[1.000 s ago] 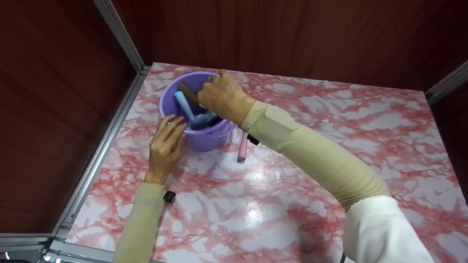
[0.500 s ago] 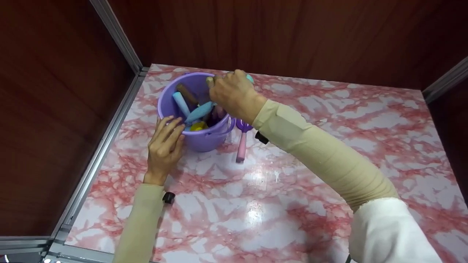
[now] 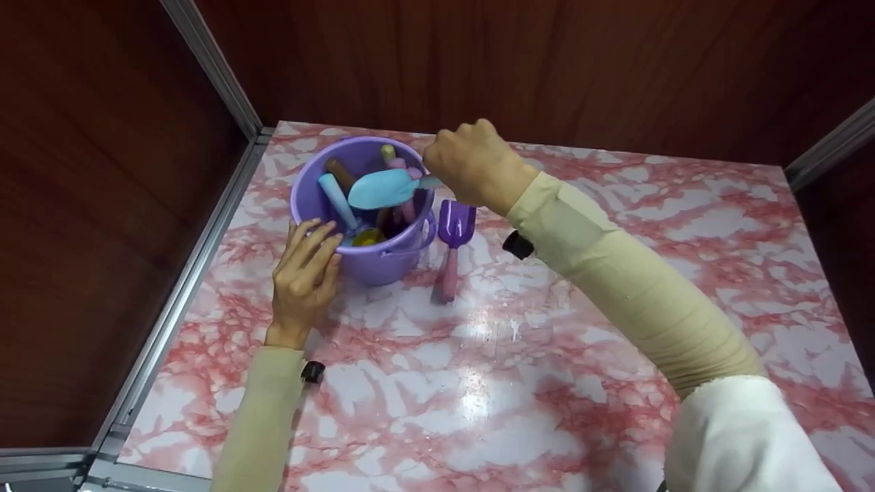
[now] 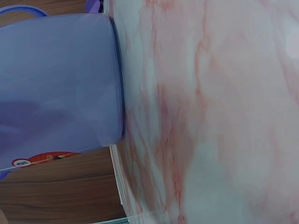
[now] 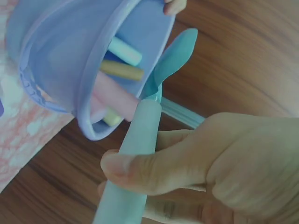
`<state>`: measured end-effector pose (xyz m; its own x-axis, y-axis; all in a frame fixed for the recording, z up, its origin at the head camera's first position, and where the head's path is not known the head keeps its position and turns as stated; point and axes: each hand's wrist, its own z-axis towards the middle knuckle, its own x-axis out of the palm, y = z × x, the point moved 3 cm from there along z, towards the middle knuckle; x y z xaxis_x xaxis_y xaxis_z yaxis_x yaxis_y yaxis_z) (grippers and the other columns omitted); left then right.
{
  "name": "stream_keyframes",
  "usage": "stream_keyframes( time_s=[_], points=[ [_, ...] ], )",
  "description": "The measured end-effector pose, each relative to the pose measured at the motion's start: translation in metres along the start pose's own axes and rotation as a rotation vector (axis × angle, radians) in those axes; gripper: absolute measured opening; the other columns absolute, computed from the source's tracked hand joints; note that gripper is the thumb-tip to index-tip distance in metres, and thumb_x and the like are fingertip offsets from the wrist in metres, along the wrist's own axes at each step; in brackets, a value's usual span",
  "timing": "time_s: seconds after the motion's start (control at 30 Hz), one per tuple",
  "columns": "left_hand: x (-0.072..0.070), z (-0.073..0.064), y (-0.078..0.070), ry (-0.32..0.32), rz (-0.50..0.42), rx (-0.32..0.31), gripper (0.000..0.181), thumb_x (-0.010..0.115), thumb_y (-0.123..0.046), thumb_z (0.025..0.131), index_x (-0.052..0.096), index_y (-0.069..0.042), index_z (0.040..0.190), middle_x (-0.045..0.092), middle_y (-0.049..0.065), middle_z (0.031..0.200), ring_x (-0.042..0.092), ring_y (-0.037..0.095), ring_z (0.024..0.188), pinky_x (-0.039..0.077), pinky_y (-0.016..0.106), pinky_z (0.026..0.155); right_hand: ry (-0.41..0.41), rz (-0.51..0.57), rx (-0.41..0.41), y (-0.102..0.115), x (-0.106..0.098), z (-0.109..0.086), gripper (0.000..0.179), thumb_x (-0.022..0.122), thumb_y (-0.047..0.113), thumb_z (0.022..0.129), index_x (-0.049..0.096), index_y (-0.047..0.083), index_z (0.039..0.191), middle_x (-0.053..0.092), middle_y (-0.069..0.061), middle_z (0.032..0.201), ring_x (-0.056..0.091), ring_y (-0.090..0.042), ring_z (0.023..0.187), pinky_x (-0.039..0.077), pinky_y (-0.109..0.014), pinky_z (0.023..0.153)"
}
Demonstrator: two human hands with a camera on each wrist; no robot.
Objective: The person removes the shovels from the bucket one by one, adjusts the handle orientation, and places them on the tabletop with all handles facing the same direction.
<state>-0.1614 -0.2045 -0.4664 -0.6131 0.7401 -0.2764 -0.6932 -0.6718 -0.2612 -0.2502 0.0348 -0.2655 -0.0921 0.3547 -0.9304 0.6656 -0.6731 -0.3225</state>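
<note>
A purple bucket (image 3: 372, 263) stands at the table's back left. My left hand (image 3: 304, 283) holds its near left rim; in the right wrist view, fingertips (image 5: 175, 5) hook over that rim. My right hand (image 3: 478, 164) grips the handle (image 5: 133, 154) of a light blue toy shovel (image 3: 383, 189), whose blade hangs over the bucket's mouth. Inside the bucket lie a light blue handle (image 3: 337, 199), a brown handle (image 3: 340, 172), pink handles (image 5: 114, 95) and something yellow (image 3: 369, 237); their lower ends are hidden. The left wrist view shows the bucket's side (image 4: 56, 79).
A purple toy shovel (image 3: 456, 222) with a pink handle lies on the table right of the bucket. The red-and-white marbled table (image 3: 547, 328) spreads to the right and front. Dark wood panels (image 3: 547, 68) rise behind and at the sides, with a metal frame (image 3: 198, 253) along the left.
My right hand has risen out of the bucket and moved right, bringing the light blue shovel up. The purple shovel on the table has come into fuller view. My left hand stays at the rim.
</note>
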Motion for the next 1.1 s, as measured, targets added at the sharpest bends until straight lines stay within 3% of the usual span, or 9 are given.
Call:
stream_keyframes(
  time_s=[0.2, 0.4, 0.57, 0.8, 1.1],
  points=[
    [-0.002, -0.001, 0.0, -0.017, 0.004, 0.006, 0.028, 0.066, -0.025, 0.108, 0.081, -0.003, 0.117, 0.078, 0.017, 0.124, 0.069, 0.041, 0.124, 0.041, 0.064, 0.125, 0.055, 0.203, -0.023, -0.016, 0.006, -0.008, 0.024, 0.073, 0.001, 0.091, 0.075, 0.011, 0.112, 0.072, -0.015, 0.112, 0.069, -0.037, 0.096, 0.065, -0.058, 0.086],
    [-0.002, -0.002, -0.001, -0.021, -0.001, 0.008, 0.028, 0.066, -0.025, 0.108, 0.081, -0.003, 0.117, 0.078, 0.017, 0.124, 0.069, 0.041, 0.124, 0.041, 0.066, 0.125, 0.082, 0.391, -0.036, -0.025, 0.015, -0.017, 0.025, 0.076, 0.003, 0.092, 0.076, 0.01, 0.116, 0.074, -0.01, 0.108, 0.063, -0.028, 0.089, 0.064, -0.048, 0.083],
    [-0.002, -0.003, -0.002, -0.031, -0.015, -0.002, 0.028, 0.066, -0.026, 0.108, 0.081, -0.003, 0.116, 0.078, 0.017, 0.123, 0.069, 0.042, 0.123, 0.04, 0.066, 0.125, 0.066, 0.531, -0.062, -0.032, 0.024, -0.025, 0.029, 0.084, 0.009, 0.091, 0.076, 0.008, 0.118, 0.076, -0.009, 0.113, 0.066, -0.026, 0.094, 0.064, -0.043, 0.088],
    [-0.001, -0.002, -0.003, -0.037, -0.022, -0.007, 0.029, 0.066, -0.027, 0.108, 0.081, -0.002, 0.114, 0.078, 0.018, 0.121, 0.069, 0.042, 0.122, 0.04, 0.067, 0.125, 0.004, 0.649, -0.088, -0.043, 0.046, -0.035, 0.032, 0.092, 0.011, 0.082, 0.079, 0.008, 0.111, 0.079, -0.007, 0.106, 0.068, -0.024, 0.093, 0.063, -0.04, 0.083],
    [0.0, -0.002, -0.003, -0.028, -0.019, -0.009, 0.03, 0.066, -0.027, 0.108, 0.081, -0.002, 0.114, 0.078, 0.017, 0.122, 0.069, 0.043, 0.122, 0.04, 0.066, 0.125, -0.032, 0.777, -0.018, -0.053, 0.073, -0.044, 0.034, 0.096, 0.013, 0.08, 0.08, 0.009, 0.11, 0.081, -0.008, 0.102, 0.074, -0.023, 0.09, 0.066, -0.039, 0.078]
  ],
)
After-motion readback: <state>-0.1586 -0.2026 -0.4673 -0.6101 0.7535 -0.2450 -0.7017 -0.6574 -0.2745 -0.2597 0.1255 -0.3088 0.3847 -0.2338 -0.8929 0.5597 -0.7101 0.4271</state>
